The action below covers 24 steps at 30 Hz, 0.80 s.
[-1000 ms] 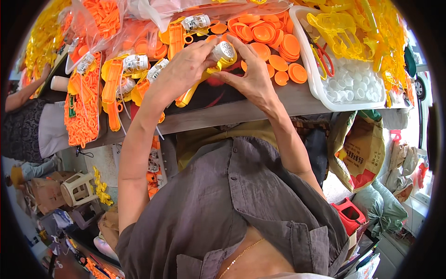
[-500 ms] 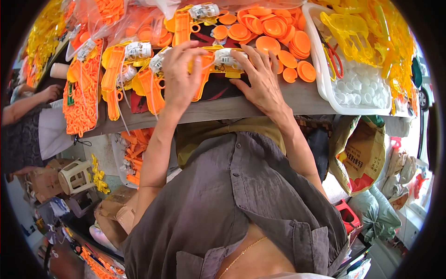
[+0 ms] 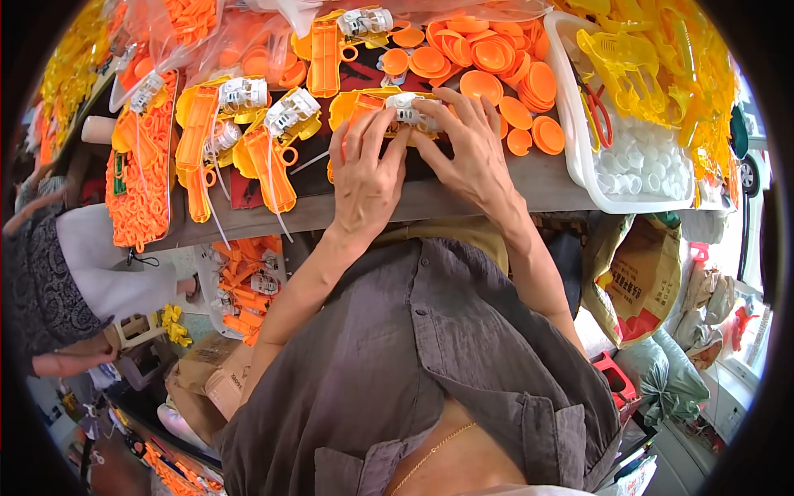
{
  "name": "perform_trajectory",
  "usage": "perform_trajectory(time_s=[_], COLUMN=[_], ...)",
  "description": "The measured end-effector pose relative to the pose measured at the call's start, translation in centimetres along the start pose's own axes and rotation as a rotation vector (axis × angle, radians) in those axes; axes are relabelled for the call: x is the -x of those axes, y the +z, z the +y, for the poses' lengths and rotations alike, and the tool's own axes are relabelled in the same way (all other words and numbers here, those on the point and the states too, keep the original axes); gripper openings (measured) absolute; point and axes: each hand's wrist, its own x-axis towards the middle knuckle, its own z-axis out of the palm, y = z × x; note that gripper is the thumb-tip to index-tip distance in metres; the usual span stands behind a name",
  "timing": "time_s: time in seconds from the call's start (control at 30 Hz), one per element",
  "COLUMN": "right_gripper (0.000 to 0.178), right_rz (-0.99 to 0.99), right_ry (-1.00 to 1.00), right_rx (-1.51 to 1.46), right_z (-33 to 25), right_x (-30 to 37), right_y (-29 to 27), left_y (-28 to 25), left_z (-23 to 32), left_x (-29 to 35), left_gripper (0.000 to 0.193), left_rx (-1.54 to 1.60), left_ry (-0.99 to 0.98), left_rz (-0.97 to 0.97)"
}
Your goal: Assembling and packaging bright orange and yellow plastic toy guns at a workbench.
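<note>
On the table in front of me lies a yellow and orange plastic toy gun (image 3: 346, 107) with a white mechanism (image 3: 407, 106) set in its shell. My left hand (image 3: 368, 169) is closed over its orange handle side, fingertips at the mechanism's left end. From the right, my right hand (image 3: 467, 149) grips the mechanism and shell edge between thumb and fingers. Part of the toy is hidden beneath both hands. Similar toy guns (image 3: 271, 165) with white mechanisms and trailing pale strips lie just left. Another toy gun (image 3: 325, 58) sits farther back.
Orange round discs (image 3: 492, 54) are heaped behind my right hand. At right, a white tub (image 3: 571, 124) holds small white caps, yellow parts and red-handled scissors (image 3: 597, 116). A tray of orange parts (image 3: 136, 194) stands left. Another person (image 3: 50, 273) is at far left.
My left hand has moved right and nearer me, closing in beside my right hand at the white mechanism. The toy guns on the left are more exposed. The person at left has shifted.
</note>
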Motion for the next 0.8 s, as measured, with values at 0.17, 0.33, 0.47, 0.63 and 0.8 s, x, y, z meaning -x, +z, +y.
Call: perform_trajectory(time_s=[0.17, 0.33, 0.47, 0.63, 0.8], right_gripper=[0.028, 0.034, 0.034, 0.025, 0.016], right_rz=[0.140, 0.149, 0.159, 0.143, 0.185], right_ry=[0.037, 0.031, 0.006, 0.011, -0.051], right_rx=[-0.065, -0.057, -0.075, -0.148, -0.106], right_z=[0.1, 0.0, 0.0, 1.0, 2.7], right_x=[0.2, 0.6, 0.7, -1.4, -8.6], right_y=[2.6, 2.6, 2.8, 1.0, -0.3], left_y=[-1.8, -2.1, -0.7, -0.2, 0.0], left_z=[-0.1, -1.4, -1.9, -2.1, -2.0], left_x=[-0.1, -2.4, -1.5, -1.7, -1.6], left_gripper=[0.036, 0.036, 0.039, 0.039, 0.035], left_rx=[0.054, 0.064, 0.103, 0.078, 0.124], left_ry=[-0.042, 0.049, 0.098, 0.097, 0.074], left_rz=[-0.117, -0.019, -0.048, -0.047, 0.006])
